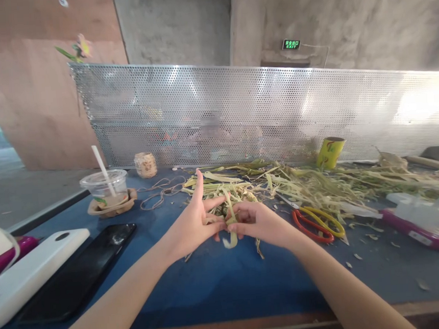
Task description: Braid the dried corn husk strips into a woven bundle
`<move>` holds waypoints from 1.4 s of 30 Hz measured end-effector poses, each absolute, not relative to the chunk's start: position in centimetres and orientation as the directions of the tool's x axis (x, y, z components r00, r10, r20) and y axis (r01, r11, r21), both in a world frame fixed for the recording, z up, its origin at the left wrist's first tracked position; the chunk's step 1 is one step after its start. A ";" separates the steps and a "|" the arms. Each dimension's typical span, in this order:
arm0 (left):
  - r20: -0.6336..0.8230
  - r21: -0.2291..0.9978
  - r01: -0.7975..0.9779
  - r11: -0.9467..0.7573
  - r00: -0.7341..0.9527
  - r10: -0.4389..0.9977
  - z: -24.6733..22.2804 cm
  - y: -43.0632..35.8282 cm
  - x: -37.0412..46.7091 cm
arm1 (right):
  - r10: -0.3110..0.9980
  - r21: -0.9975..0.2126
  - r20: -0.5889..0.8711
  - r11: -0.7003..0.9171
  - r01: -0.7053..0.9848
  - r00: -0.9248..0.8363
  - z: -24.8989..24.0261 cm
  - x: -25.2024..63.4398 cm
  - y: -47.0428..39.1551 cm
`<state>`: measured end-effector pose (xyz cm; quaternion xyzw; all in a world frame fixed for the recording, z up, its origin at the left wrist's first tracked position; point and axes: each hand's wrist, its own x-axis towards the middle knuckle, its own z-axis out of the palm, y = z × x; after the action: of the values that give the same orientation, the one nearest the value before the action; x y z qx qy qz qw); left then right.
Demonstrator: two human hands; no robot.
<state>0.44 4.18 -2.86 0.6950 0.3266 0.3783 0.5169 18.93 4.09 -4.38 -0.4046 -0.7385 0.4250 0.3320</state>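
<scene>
Where the hands meet: a pale leaf strip (229, 203), lower end curled, before the leaf pile (290, 180).
Strip work: judged as fingertip manipulation; next move calls for a firm pinch and a controlled free end.
Left hand (189, 227): closed on the strip at thumb and fingertips, one finger raised.
Right hand (265, 223): gripping the strip, fingers bent inward.
Forearms: converging above the blue tabletop (226, 296).

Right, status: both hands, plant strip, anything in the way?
Right hand pinching pale green strip; left hand fingertips against it. Loose strips piled just beyond. Scissors off right, clear of both hands.
</scene>
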 end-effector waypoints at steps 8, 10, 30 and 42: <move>0.499 0.634 0.541 -0.553 0.260 0.827 -3.7 5.0 0.4 | 0.947 -0.908 0.199 0.275 0.316 -0.254 -4.6 18.7 4.7; 0.719 0.383 0.676 -0.630 0.210 0.662 -3.9 4.8 0.8 | 0.955 -0.931 0.213 0.263 0.254 -0.207 -4.6 18.6 4.8; 0.590 0.379 0.620 -0.687 0.410 0.695 -4.1 3.3 1.8 | 0.960 -0.976 0.185 0.204 0.076 -0.209 -4.1 18.2 4.3; 0.426 0.647 0.499 -0.577 0.391 0.816 -2.5 3.0 1.0 | 0.953 -0.980 0.194 0.200 0.000 -0.231 -4.2 18.5 4.4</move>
<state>1.01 3.05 -2.49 0.8063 0.4076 0.3720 0.2129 18.51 4.41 -4.22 -0.3921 -0.6075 0.4964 0.4804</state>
